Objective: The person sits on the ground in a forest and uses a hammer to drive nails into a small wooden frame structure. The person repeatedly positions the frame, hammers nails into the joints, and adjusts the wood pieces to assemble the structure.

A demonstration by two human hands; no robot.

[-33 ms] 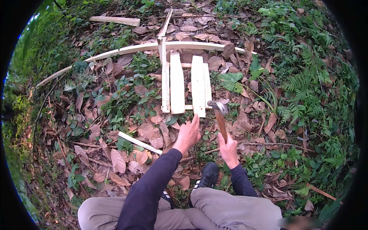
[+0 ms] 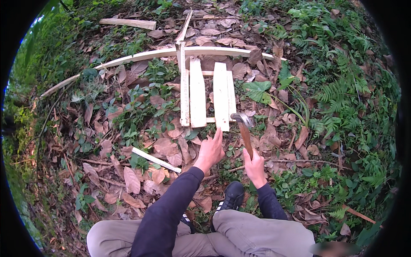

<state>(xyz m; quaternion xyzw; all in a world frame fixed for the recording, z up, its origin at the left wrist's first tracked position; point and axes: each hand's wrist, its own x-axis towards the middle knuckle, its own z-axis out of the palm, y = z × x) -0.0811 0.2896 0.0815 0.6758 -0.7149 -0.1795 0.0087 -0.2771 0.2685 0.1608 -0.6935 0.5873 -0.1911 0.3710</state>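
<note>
Bent low over leaf litter (image 2: 147, 188), with a wood-handled claw hammer (image 2: 245, 136) in the right hand (image 2: 255, 168) and the left hand (image 2: 209, 153) stretched out to a pale board (image 2: 221, 96). Loosely extended on the left, with a fingertip at the board's near end and no grip closed around it; wrapped firmly about the lower handle on the right, with the thumb lying up along the wood. As for the board, lying straight ahead of the left fingers and forward-left of the right ones, long axis pointing away from the body; nearer by far to the left hand. Just right of the left fingertip, with the hammer's striking face turned toward the board's near end; impossible to tell from this angle whether touching or raised above. To the left of that same fingertip, across a narrow gap and roughly parallel: a second board (image 2: 197, 92), then a longer rail (image 2: 184, 90). Well beyond the fingers, a long pale strip (image 2: 158, 53) running crosswise; left of the left fingers, a short strip (image 2: 156, 159) on the leaves.
</note>
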